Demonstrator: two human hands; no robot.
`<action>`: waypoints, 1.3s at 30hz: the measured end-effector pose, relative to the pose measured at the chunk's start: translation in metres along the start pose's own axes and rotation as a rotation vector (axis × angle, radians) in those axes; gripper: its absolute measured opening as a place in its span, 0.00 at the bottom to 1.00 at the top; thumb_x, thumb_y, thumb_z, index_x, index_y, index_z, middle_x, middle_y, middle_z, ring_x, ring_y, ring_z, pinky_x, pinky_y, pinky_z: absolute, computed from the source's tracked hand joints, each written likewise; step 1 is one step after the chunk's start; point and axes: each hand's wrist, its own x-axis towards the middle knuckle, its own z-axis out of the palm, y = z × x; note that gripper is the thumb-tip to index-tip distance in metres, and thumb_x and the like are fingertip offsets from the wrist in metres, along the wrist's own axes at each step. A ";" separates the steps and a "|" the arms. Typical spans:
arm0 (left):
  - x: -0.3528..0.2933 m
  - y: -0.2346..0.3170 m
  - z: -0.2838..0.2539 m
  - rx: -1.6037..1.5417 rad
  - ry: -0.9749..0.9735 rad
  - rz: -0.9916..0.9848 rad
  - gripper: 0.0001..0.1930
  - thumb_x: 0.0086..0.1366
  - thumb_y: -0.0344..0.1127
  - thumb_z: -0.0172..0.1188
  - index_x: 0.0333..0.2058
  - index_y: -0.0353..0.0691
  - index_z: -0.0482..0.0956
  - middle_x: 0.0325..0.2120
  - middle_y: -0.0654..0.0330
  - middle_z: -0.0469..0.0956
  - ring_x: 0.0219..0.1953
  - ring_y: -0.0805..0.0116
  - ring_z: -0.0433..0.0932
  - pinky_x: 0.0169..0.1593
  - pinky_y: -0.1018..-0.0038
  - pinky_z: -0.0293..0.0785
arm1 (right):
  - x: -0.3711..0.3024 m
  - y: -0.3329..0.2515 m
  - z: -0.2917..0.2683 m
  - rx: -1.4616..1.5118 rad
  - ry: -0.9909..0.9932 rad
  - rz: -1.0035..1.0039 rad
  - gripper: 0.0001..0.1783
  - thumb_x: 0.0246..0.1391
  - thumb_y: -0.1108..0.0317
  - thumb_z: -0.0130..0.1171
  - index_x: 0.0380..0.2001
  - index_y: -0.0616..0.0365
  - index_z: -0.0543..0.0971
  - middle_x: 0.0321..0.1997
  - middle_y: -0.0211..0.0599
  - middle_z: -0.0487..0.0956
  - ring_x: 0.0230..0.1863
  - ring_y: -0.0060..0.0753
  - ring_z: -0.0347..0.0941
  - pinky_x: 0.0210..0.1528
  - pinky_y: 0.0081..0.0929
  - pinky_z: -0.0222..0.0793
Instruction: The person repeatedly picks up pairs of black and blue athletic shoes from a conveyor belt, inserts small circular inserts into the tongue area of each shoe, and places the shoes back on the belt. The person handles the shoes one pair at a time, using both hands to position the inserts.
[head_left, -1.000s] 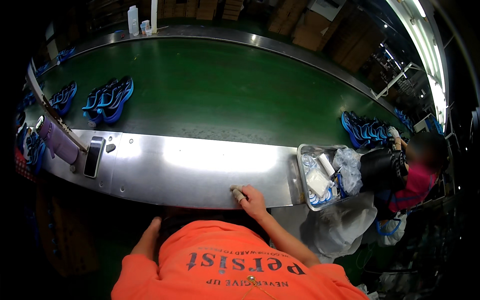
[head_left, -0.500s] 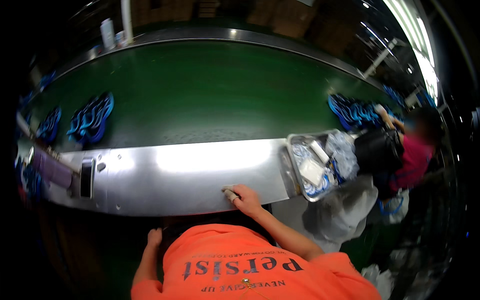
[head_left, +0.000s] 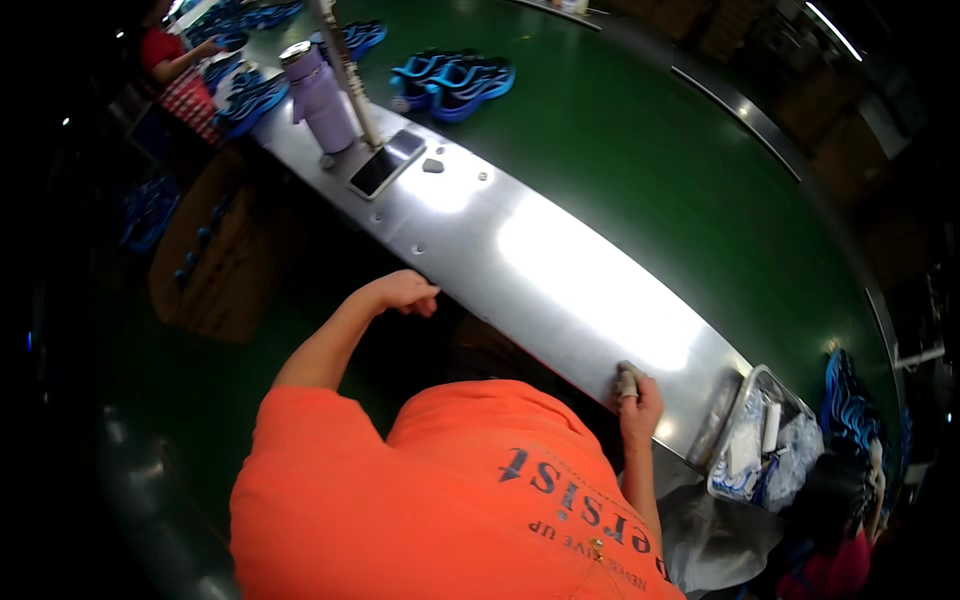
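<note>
My left hand [head_left: 408, 292] is raised at the near edge of the metal ledge [head_left: 460, 240], its fingers curled into a loose fist with nothing showing in it. On the ledge farther right rests my right hand [head_left: 642, 402], closed, with pale coverings on some fingertips. Whether it pinches anything small is hidden. Nearest to that hand is a metal tray [head_left: 712, 482] holding white pieces and crumpled clear plastic [head_left: 797, 455]. Beyond the left hand lie a phone [head_left: 388, 163] and a small dark grey piece [head_left: 432, 166] on the ledge.
A purple bottle [head_left: 322, 105] stands beside a post [head_left: 350, 80]. Blue and black shoes [head_left: 455, 85] sit on the green belt [head_left: 600, 130]; more shoes [head_left: 848, 405] are at far right. One co-worker [head_left: 180, 65] is at far left, another [head_left: 845, 565] at lower right. A cardboard box [head_left: 225, 265] stands below the ledge.
The view has swung to the left. My left hand has risen from beside my body to the ledge's edge. My right hand is still closed on the ledge.
</note>
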 end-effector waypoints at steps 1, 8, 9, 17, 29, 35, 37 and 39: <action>-0.013 0.008 -0.005 -0.027 -0.003 -0.007 0.21 0.70 0.50 0.50 0.35 0.37 0.84 0.33 0.58 0.84 0.38 0.66 0.83 0.39 0.70 0.77 | -0.002 -0.001 0.002 -0.002 0.013 -0.007 0.11 0.63 0.68 0.57 0.45 0.57 0.83 0.27 0.28 0.74 0.26 0.17 0.69 0.27 0.19 0.65; 0.010 0.041 -0.038 -0.189 0.534 0.366 0.15 0.67 0.42 0.54 0.31 0.37 0.81 0.26 0.61 0.81 0.29 0.71 0.79 0.36 0.72 0.75 | -0.001 0.002 -0.002 -0.128 0.036 -0.083 0.11 0.62 0.68 0.58 0.45 0.57 0.83 0.27 0.28 0.75 0.25 0.19 0.67 0.28 0.21 0.65; 0.022 0.053 -0.050 -0.020 0.682 0.351 0.12 0.65 0.38 0.55 0.31 0.35 0.80 0.26 0.59 0.80 0.28 0.68 0.77 0.35 0.70 0.73 | -0.001 0.008 -0.003 -0.186 0.044 -0.159 0.12 0.62 0.66 0.56 0.45 0.55 0.83 0.29 0.34 0.76 0.29 0.30 0.71 0.32 0.28 0.67; 0.085 -0.008 -0.050 0.453 1.242 0.590 0.14 0.68 0.39 0.51 0.40 0.33 0.77 0.34 0.52 0.78 0.38 0.56 0.76 0.42 0.59 0.72 | 0.017 0.018 0.023 -0.234 0.045 -0.160 0.13 0.56 0.64 0.55 0.44 0.50 0.81 0.40 0.38 0.78 0.44 0.44 0.75 0.47 0.36 0.72; 0.103 -0.013 -0.004 1.075 1.582 0.678 0.19 0.67 0.43 0.54 0.47 0.33 0.76 0.44 0.47 0.77 0.46 0.45 0.75 0.48 0.47 0.71 | 0.000 0.005 0.021 -0.159 0.120 -0.145 0.09 0.56 0.63 0.53 0.38 0.51 0.77 0.33 0.41 0.75 0.38 0.49 0.73 0.40 0.41 0.69; 0.106 -0.017 -0.004 1.046 1.543 0.534 0.18 0.68 0.44 0.53 0.47 0.35 0.77 0.45 0.48 0.77 0.49 0.45 0.75 0.49 0.46 0.69 | 0.002 0.001 0.020 -0.208 0.089 -0.112 0.12 0.61 0.60 0.51 0.43 0.49 0.79 0.35 0.41 0.75 0.39 0.48 0.74 0.41 0.40 0.70; 0.118 -0.027 -0.009 1.082 1.649 0.625 0.18 0.68 0.44 0.53 0.47 0.36 0.77 0.46 0.48 0.77 0.50 0.45 0.75 0.50 0.45 0.69 | 0.003 0.000 0.016 -0.184 0.078 -0.106 0.12 0.61 0.60 0.51 0.43 0.49 0.79 0.35 0.41 0.76 0.39 0.48 0.74 0.42 0.39 0.70; 0.118 -0.026 -0.005 1.050 1.631 0.603 0.18 0.68 0.44 0.54 0.48 0.36 0.77 0.46 0.49 0.77 0.50 0.45 0.74 0.50 0.45 0.69 | 0.003 -0.003 0.015 -0.163 0.080 -0.109 0.12 0.61 0.61 0.52 0.43 0.49 0.80 0.36 0.41 0.76 0.39 0.48 0.74 0.42 0.38 0.70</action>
